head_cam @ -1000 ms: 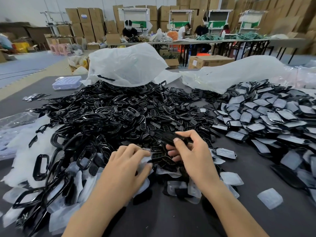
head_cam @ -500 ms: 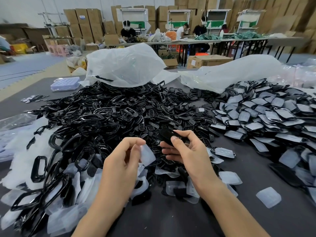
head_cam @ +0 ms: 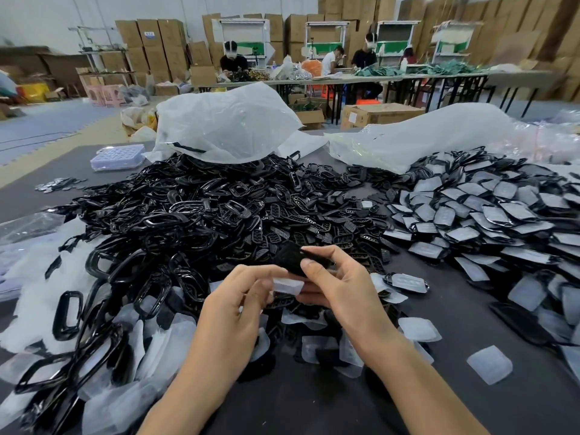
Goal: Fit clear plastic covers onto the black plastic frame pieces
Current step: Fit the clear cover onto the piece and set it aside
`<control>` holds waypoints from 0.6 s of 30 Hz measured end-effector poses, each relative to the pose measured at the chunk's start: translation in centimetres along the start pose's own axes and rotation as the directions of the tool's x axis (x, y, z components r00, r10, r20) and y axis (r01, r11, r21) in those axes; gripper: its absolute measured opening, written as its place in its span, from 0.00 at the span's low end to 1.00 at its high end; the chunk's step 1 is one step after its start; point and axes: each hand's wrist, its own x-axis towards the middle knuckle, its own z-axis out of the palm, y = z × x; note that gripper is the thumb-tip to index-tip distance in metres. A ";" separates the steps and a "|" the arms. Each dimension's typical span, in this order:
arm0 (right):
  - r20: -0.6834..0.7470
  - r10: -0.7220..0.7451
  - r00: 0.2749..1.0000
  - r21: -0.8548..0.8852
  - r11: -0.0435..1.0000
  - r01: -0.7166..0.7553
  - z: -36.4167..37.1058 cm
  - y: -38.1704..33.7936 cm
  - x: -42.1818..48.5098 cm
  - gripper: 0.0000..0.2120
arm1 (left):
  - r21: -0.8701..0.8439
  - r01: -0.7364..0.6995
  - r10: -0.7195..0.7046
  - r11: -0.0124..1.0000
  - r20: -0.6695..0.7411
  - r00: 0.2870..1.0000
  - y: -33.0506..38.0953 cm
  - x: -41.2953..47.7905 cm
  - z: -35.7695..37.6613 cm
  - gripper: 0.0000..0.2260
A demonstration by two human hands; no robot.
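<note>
My right hand (head_cam: 339,287) pinches a black plastic frame piece (head_cam: 292,257) between thumb and fingers, held above the table. My left hand (head_cam: 238,296) pinches a clear plastic cover (head_cam: 287,285) and holds it just under the black piece, touching or nearly touching it. A big heap of loose black frames (head_cam: 194,215) lies behind my hands. Loose clear covers (head_cam: 163,337) are scattered at the near left and below my hands. Frames with covers fitted (head_cam: 477,215) are piled at the right.
The dark table (head_cam: 314,400) shows bare near the front edge. Two white plastic bags (head_cam: 226,124) lie behind the heaps. A small lilac tray (head_cam: 117,156) sits at the far left. Several people work at tables in the background, among stacked cardboard boxes.
My left hand picked a clear cover from the pile, lifted it and brought it right, up to the black piece in my right hand. The right hand rose slightly.
</note>
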 end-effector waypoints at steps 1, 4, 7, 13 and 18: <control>0.015 0.001 1.000 -0.025 1.000 -0.001 0.1 0.0 0.0 0.07 | 0.015 -0.012 0.012 1.000 -0.006 1.000 -0.1 0.0 0.0 0.14; 0.055 0.018 0.998 -0.071 0.997 -0.014 0.4 0.2 -0.2 0.07 | -0.009 0.069 -0.070 0.998 -0.059 0.996 -0.7 0.2 0.3 0.11; 0.079 0.029 0.996 -0.075 0.997 -0.024 0.6 0.3 -0.3 0.07 | -0.048 0.113 -0.119 0.992 -0.124 0.985 -0.9 0.2 0.5 0.04; 0.133 0.034 0.990 -0.075 0.997 -0.024 1.0 0.2 -0.6 0.07 | -0.115 0.132 -0.152 0.984 -0.184 0.971 -0.4 0.1 0.7 0.08; 0.176 0.033 0.984 -0.046 0.999 -0.025 1.4 -0.1 -0.9 0.08 | -0.199 0.137 -0.180 0.970 -0.216 0.960 -0.4 0.1 0.8 0.06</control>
